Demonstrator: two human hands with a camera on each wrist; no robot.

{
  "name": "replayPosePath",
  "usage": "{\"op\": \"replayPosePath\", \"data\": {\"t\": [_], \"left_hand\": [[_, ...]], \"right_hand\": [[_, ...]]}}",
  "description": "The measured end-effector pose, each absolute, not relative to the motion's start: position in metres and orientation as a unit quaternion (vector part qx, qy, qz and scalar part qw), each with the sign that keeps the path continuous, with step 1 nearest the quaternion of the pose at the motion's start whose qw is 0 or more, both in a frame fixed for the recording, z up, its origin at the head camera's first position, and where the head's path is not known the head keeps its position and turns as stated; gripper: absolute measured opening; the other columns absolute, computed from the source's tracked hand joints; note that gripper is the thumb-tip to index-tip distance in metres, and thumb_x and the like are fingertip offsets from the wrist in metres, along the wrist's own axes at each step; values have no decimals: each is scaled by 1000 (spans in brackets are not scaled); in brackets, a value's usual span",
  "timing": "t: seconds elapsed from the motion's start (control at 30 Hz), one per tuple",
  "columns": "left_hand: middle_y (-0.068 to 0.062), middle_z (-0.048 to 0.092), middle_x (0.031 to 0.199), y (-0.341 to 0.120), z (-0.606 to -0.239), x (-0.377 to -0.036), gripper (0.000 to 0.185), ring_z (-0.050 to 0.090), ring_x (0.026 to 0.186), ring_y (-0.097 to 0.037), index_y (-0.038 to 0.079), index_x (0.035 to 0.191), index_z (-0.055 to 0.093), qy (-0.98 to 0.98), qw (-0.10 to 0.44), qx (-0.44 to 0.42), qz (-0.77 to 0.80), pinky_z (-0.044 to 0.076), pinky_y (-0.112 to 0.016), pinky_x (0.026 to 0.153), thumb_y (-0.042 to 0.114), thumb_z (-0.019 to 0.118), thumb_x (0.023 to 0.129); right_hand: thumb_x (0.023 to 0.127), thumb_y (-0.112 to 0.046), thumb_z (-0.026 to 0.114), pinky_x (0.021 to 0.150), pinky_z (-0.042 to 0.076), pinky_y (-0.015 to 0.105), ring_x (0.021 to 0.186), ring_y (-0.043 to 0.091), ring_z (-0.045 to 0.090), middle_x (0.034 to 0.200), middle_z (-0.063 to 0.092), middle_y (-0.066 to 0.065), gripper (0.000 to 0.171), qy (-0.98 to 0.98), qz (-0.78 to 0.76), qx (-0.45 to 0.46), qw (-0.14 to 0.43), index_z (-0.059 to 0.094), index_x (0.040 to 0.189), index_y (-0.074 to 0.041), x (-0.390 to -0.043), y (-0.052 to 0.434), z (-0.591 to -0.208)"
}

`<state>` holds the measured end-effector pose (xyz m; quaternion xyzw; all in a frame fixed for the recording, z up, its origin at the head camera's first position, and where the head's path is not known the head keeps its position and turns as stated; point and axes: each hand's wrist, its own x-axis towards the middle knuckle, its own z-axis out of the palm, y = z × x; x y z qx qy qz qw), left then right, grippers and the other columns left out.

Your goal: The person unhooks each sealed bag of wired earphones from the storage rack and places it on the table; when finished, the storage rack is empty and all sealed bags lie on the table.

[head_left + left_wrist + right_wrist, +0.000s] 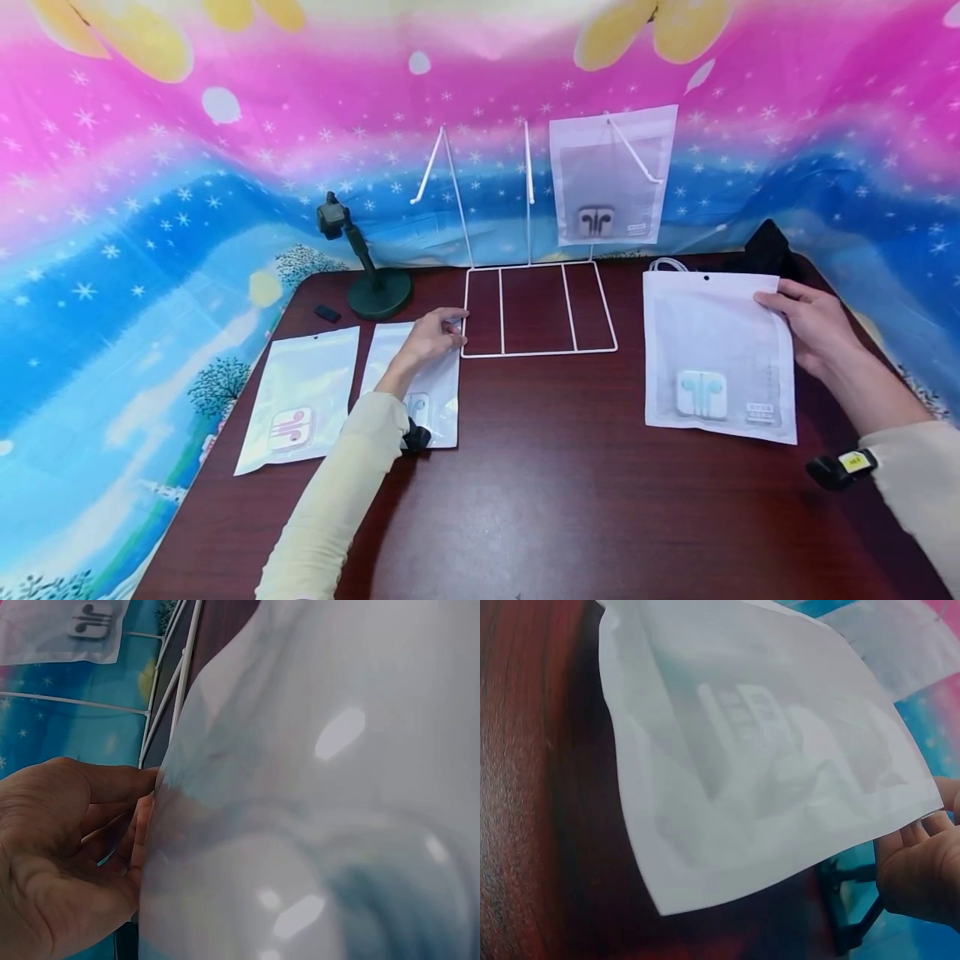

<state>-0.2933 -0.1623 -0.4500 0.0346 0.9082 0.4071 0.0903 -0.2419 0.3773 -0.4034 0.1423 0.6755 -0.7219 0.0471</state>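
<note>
My left hand (pixel 431 335) is at the left wire of a white wire display rack (pixel 540 354), thumb and fingers bent around it. Beneath that wrist lies a white pouch (pixel 315 780) with blue earphones, very close in the left wrist view. My right hand (pixel 817 325) pinches the upper right edge of another clear-fronted white pouch (pixel 705 333), thumb in front. Pale blue earphones in a square case (pixel 701 394) show low in this pouch. The right wrist view has its pale back (pixel 757 840) and the fingers at one corner.
A pouch with dark earphones (pixel 611 183) hangs on the rack's right hook. One with pink earphones (pixel 311 375) lies on the table's left. Behind stand a dark green stand (pixel 379 293) and a small black object (pixel 327 313). A black item (pixel 768 247) sits behind the right pouch.
</note>
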Motion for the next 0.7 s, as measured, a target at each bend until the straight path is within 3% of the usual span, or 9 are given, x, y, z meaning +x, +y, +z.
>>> {"op": "replayPosePath", "data": {"t": [0.23, 0.47, 0.7], "left_hand": [[-12, 64, 112, -163, -451, -294, 53, 59, 99, -27, 12, 147, 59, 909, 90, 33, 405, 48, -35, 90, 3, 68, 96], [-12, 64, 114, -162, -450, -294, 53, 59, 101, -26, 11, 148, 58, 908, 88, 35, 407, 49, -36, 93, 3, 68, 96], [-13, 61, 120, -162, -450, -294, 53, 59, 101, -27, 11, 146, 60, 909, 86, 36, 406, 50, -37, 93, 3, 69, 95]], "right_hand": [[95, -34, 77, 66, 59, 24, 79, 1, 70, 88, 69, -23, 86, 695, -701, 151, 51, 30, 165, -15, -253, 380, -426], [99, -37, 72, 65, 57, 23, 77, 1, 68, 88, 67, -22, 60, 726, -669, 156, 42, 46, 149, -16, -261, 381, -445], [100, -40, 70, 67, 56, 22, 79, -1, 65, 93, 63, -22, 69, 746, -645, 158, 54, 40, 155, -12, -265, 380, -453]]}}
